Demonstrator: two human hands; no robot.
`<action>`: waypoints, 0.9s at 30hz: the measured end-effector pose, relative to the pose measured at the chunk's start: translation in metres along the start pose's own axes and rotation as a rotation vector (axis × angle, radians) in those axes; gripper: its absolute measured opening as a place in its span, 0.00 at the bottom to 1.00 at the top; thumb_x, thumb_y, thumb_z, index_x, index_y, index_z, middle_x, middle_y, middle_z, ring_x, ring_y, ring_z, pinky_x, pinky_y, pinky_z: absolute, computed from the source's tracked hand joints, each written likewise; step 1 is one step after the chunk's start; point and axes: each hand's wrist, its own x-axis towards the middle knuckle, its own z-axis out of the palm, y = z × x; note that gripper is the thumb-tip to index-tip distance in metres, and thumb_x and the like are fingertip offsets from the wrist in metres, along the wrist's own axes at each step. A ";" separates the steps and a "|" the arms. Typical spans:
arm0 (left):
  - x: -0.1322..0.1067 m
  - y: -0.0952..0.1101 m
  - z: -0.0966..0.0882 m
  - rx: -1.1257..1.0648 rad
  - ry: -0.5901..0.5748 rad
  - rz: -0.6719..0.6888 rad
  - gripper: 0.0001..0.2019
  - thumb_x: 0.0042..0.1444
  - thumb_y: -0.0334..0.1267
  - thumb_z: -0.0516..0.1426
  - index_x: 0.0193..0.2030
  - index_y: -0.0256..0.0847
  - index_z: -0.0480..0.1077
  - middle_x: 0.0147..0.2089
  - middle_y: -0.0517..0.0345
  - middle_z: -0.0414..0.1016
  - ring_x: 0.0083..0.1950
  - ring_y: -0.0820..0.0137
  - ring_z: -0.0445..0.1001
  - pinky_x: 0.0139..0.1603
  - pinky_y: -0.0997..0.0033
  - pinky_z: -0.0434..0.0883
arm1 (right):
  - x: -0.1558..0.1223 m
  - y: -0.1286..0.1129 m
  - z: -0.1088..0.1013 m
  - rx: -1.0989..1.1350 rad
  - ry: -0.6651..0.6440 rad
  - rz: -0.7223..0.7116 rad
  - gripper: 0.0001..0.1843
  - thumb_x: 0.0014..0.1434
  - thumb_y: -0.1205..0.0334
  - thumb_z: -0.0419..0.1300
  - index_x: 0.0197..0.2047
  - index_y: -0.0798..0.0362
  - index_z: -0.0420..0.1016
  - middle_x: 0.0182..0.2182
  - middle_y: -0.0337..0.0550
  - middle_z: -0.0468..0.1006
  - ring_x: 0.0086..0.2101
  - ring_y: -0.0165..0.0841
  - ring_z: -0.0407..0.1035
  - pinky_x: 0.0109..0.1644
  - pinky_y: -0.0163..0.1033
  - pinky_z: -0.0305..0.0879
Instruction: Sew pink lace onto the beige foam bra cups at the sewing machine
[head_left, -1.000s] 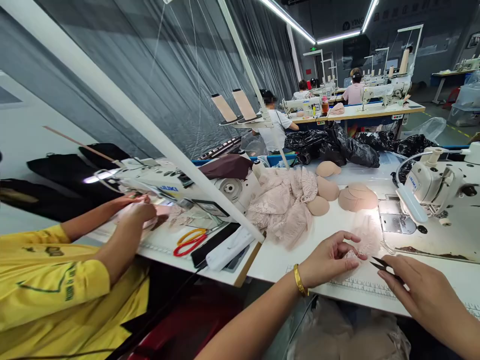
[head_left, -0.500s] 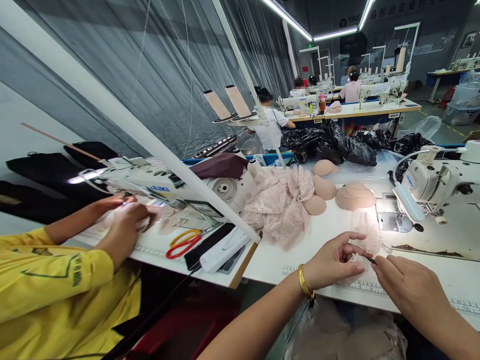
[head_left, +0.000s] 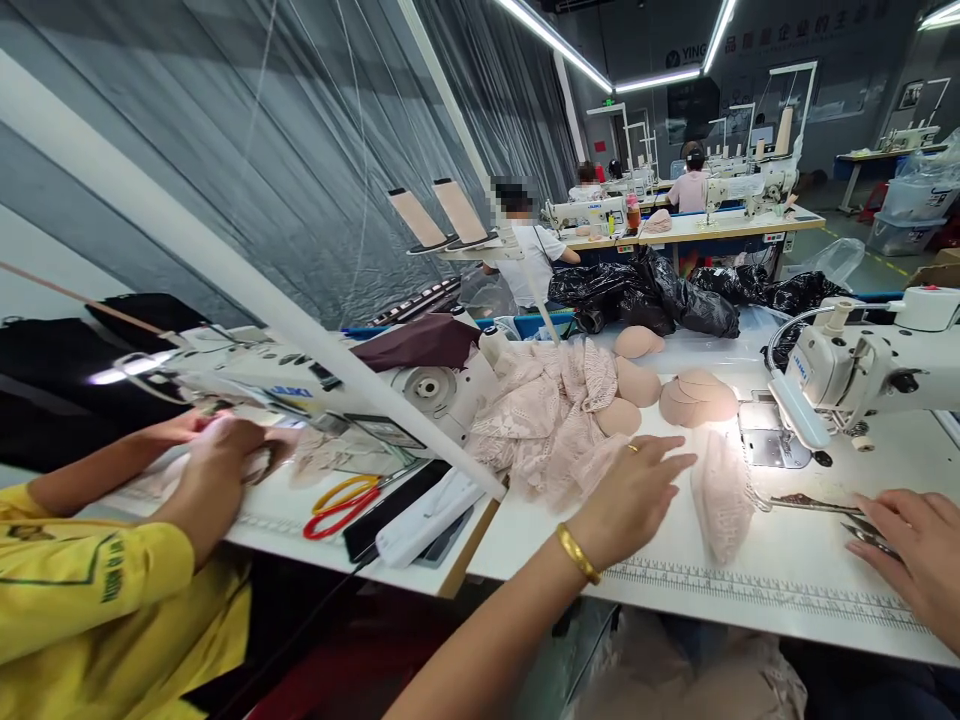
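Note:
My left hand (head_left: 634, 490), with a gold bracelet and ring, hovers open with its fingers stretched out over the white table (head_left: 795, 560). It is beside the pile of pink lace (head_left: 547, 420) and near the foam cups (head_left: 697, 400). A single pink lace piece (head_left: 720, 495) lies flat on the table between my hands, touched by neither. My right hand (head_left: 915, 545) rests at the right edge of the table, its fingers over a pair of black thread snips (head_left: 866, 530) whose tips stick out to the left.
A white sewing machine (head_left: 862, 370) stands at the back right. A co-worker in a yellow sleeve (head_left: 75, 600) works with both hands (head_left: 217, 470) at the machine on the left, near red and yellow scissors (head_left: 337, 505). A slanted white pole (head_left: 300, 330) crosses the left. Black bags (head_left: 645, 290) lie behind.
My left hand let go of the lace piece and moved left toward the lace pile, now open. My right hand drew back to the right with the snips. The lace piece now lies flat.

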 end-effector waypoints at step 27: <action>0.026 0.017 0.037 -0.627 -0.189 -0.040 0.13 0.68 0.46 0.58 0.36 0.40 0.75 0.30 0.60 0.77 0.34 0.69 0.74 0.40 0.70 0.68 | 0.073 -0.086 -0.025 1.000 -0.213 0.278 0.15 0.71 0.45 0.56 0.39 0.45 0.73 0.38 0.41 0.74 0.42 0.39 0.69 0.37 0.39 0.67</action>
